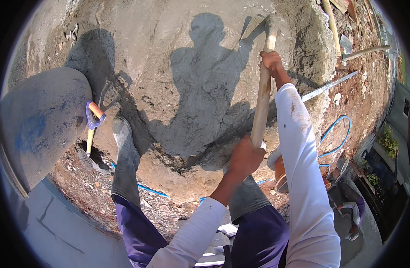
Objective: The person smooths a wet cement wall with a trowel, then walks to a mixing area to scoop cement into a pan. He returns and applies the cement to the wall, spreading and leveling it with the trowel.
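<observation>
Both my hands are wrapped around the long wooden handle of a hoe (261, 105). My left hand (246, 157) is closed low on the handle, near my knee. Farther up, close to the hoe's head, my right hand (271, 60) grips it with the arm stretched out. The hoe's metal blade (253, 27) points left over a bed of wet grey mortar (164, 89); I cannot tell whether it touches the surface. My shadow falls across the mortar, which is rough and scooped out at its near side.
At left lies a large grey drum (46, 120), beside a shovel (94, 116) with an orange-and-purple grip. A metal straightedge (330, 86) rests at right, near a blue hose (348, 129). Other wooden-handled tools (365, 52) lie upper right. Another person (354, 210) is at lower right.
</observation>
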A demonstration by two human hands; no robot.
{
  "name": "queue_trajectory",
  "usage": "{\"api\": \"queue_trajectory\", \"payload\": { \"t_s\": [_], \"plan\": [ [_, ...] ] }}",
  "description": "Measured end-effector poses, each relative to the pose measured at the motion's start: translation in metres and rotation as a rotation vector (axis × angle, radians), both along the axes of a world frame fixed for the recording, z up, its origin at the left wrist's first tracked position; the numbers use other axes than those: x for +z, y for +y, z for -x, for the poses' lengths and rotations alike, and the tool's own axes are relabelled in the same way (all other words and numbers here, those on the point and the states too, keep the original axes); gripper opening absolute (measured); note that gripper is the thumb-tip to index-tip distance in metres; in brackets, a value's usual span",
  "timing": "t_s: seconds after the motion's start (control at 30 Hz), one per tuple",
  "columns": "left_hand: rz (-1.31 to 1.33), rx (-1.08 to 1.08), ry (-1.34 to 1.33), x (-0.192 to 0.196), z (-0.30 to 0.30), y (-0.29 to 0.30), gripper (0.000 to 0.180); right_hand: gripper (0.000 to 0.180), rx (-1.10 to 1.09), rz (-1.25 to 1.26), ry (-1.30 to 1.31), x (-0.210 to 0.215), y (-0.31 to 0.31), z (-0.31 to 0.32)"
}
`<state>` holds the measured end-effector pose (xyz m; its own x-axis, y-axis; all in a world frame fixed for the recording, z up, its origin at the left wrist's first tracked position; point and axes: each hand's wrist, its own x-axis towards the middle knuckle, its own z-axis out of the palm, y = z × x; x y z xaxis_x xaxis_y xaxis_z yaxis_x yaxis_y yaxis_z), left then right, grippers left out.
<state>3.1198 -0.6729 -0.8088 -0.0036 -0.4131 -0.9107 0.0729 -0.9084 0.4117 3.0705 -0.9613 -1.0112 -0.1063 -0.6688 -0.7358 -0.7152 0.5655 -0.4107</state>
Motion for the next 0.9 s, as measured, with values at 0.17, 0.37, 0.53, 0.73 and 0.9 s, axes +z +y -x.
{"api": "queue_trajectory", "payload": {
  "t_s": [0.17, 0.37, 0.53, 0.73, 0.9],
  "plan": [
    [-0.400, -0.149, 0.153, 0.087, -0.017, 0.093, 0.051, 0.041, -0.061, -0.239, 0.020, 0.009, 0.172, 0.033],
    [-0.512, -0.488, -0.068, 0.164, -0.087, 0.178, 0.043, 0.029, -0.458, -0.564, -0.126, 0.030, 0.386, -0.011],
    [-0.477, -0.722, 0.010, 0.231, -0.157, 0.213, 0.041, 0.022, -0.840, -0.573, -0.232, 0.114, 0.431, -0.031],
    [-0.080, -0.897, -0.209, 0.246, -0.372, 0.341, 0.027, 0.024, -1.232, -0.358, -0.116, 0.226, 0.527, -0.150],
    [-0.025, -1.193, -0.444, 0.113, -0.500, 0.446, 0.025, 0.027, -1.289, -0.164, -0.205, 0.193, 0.584, -0.260]
  ]
}}
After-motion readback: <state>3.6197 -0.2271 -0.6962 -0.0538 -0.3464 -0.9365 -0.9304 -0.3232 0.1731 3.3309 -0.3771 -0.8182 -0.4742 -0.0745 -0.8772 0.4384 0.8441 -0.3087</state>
